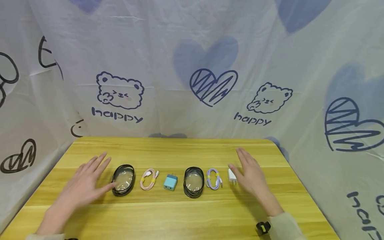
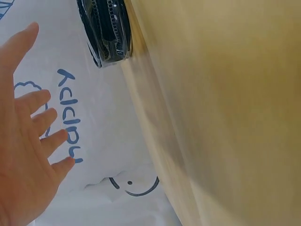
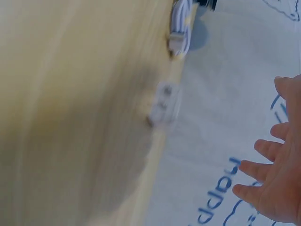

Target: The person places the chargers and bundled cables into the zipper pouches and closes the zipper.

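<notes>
hovering at opposite ends of a row of small items, the left hand (image 1: 81, 186) and the right hand (image 1: 251, 174) are both wide open, fingers apart, with hold of nothing; this reads as a moment between grasps, and taking up any item would call for lowering a hand and bringing thumb to fingers. with the blue charger (image 1: 170, 183) as the clock's centre in the head view, the row on the table (image 1: 168, 220) runs from nine to three: the pink cable (image 1: 147, 188) and then the left black oval case (image 1: 122, 193) towards nine, the right black oval case (image 1: 193, 194), the lavender cable (image 1: 208, 183) and the white charger (image 1: 232, 175) towards three. there the left thumb overlaps its case and the right hand sits against the white charger's edge, so contact is hard to judge; the wrist views show gaps instead. only the left wrist view bares the case's side, ridged dark bands under clear film. the head view alone shows the white charger's prongs, pointing towards six, and the blue one's towards twelve.
</notes>
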The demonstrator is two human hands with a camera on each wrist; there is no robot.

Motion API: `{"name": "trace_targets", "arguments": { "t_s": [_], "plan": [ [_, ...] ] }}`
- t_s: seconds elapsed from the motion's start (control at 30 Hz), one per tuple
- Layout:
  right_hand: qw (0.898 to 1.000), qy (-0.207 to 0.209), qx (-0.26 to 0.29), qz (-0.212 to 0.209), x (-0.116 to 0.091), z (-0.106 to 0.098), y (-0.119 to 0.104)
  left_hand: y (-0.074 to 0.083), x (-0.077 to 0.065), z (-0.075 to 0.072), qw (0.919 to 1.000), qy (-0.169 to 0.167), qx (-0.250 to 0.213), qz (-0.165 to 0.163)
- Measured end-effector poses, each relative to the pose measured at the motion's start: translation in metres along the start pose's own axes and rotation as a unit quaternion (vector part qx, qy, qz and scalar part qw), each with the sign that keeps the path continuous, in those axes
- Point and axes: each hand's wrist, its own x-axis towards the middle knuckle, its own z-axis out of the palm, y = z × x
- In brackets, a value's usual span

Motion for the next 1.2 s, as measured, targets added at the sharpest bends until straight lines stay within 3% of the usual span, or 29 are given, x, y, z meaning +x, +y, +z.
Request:
{"name": "trace_targets", "arguments": {
  "t_s": [0.37, 0.8, 1.2],
  "plan": [
    [0.998, -0.008, -0.008, -0.057, 0.02, 0.011, -0.045, 0.009, 0.018, 0.003, 0.9989, -0.02, -0.024, 0.034],
    [0.992, -0.042, 0.001, -0.118, 0.032, 0.035, -0.094, 0.015, 0.024, 0.012, 0.995, -0.07, -0.025, 0.066],
    [0.981, -0.118, -0.005, -0.156, 0.04, 0.054, -0.134, 0.018, 0.029, 0.014, 0.9893, -0.122, -0.026, 0.076]
  ]
}}
